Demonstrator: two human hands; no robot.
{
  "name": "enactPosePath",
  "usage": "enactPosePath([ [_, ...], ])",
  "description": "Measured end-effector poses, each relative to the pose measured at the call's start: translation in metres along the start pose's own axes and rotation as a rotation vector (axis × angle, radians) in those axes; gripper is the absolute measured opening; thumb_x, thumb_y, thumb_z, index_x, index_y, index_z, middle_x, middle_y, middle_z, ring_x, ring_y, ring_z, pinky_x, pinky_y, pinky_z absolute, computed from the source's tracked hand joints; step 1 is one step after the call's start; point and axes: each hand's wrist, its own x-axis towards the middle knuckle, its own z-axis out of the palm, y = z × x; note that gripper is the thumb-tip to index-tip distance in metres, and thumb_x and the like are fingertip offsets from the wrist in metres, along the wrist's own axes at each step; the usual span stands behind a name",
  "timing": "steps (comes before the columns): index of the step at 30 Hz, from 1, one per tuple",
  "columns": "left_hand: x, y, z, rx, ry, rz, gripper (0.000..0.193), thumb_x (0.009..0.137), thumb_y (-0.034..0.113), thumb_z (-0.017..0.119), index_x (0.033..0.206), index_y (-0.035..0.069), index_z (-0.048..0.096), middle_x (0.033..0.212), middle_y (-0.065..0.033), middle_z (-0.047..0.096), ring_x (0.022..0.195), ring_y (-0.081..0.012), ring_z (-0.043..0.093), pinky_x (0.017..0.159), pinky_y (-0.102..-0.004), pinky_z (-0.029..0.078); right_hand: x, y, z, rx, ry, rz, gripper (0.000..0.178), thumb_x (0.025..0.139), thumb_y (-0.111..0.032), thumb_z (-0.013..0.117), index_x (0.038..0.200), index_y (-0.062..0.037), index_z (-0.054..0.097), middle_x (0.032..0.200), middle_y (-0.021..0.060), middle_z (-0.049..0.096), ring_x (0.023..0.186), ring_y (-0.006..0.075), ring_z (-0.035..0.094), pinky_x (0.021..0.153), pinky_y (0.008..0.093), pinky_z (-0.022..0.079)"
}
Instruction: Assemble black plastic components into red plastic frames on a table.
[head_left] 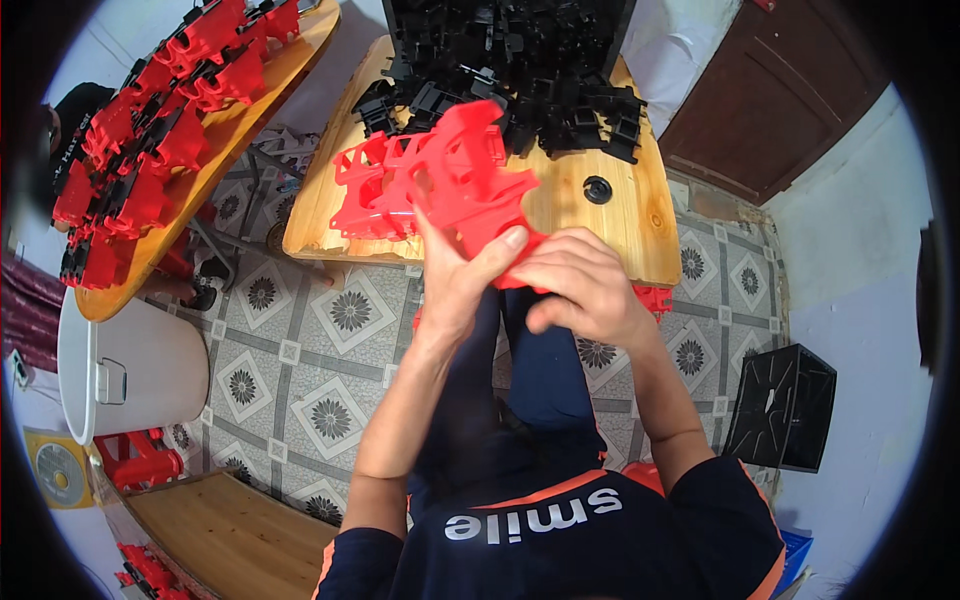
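Note:
Above the near edge of the wooden table (655,235), a red moulded plastic part (470,165) is held up, its upper end slightly blurred. My left hand (452,275) grips it from the left, with the thumb laid across its lower end. My right hand (588,285) is closed on the same lower end from the right, the fingers bent over it; what lies under them is hidden. Behind the held part, more red plastic parts (360,205) rest on the table. Black plastic parts (605,120) are heaped along its far side.
A black ring-shaped piece (597,189) lies at the table's right. At far left, a second wooden table (290,75) carries rows of red and black parts, with another person (80,110) beyond it. A white bucket (140,365) stands left, a black box (780,408) right.

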Motion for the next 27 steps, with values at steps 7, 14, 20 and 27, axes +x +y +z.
enactPosePath([
  [7, -0.033, -0.019, -0.045, -0.315, 0.15, -0.137, 0.09, 0.076, 0.02, 0.078, 0.147, 0.008, 0.023, 0.139, -0.0124, 0.044, 0.129, -0.0261, 0.046, 0.109, -0.0439, 0.039, 0.077, 0.167, 0.044, -0.262, 0.111, 0.442, 0.016, 0.089, -0.014, 0.062, 0.1, -0.0047, 0.068, 0.099, 0.0135, 0.067, 0.091, 0.0341, 0.065, 0.076, 0.0404, 0.052],
  [14, -0.033, -0.034, -0.076, -0.275, 0.036, -0.114, 0.108, 0.075, 0.039, 0.082, 0.155, 0.018, 0.012, 0.151, -0.0127, 0.031, 0.136, -0.0301, 0.039, 0.111, -0.0506, 0.037, 0.111, 0.24, 0.087, -0.573, -0.48, 0.575, 0.031, 0.075, -0.006, 0.07, 0.106, -0.0062, 0.07, 0.1, 0.014, 0.068, 0.101, 0.0328, 0.064, 0.085, 0.043, 0.053],
  [20, -0.025, -0.032, -0.075, -0.425, 0.069, -0.075, 0.104, 0.077, 0.045, 0.079, 0.154, 0.017, 0.015, 0.152, -0.0092, 0.03, 0.137, -0.0296, 0.038, 0.111, -0.05, 0.037, 0.097, 0.205, 0.081, -0.535, 0.097, 0.161, 0.02, 0.08, -0.003, 0.067, 0.1, -0.0044, 0.068, 0.096, 0.0115, 0.062, 0.094, 0.0304, 0.061, 0.078, 0.0397, 0.053],
  [27, -0.025, -0.025, -0.073, -0.324, 0.041, -0.07, 0.102, 0.076, 0.045, 0.081, 0.153, 0.019, 0.02, 0.15, -0.0099, 0.034, 0.135, -0.0287, 0.041, 0.109, -0.0487, 0.04, 0.073, 0.022, -0.002, -0.158, 0.094, 0.16, 0.02, 0.081, -0.01, 0.073, 0.099, -0.002, 0.07, 0.092, 0.0102, 0.064, 0.079, 0.0232, 0.065, 0.069, 0.0327, 0.052],
])
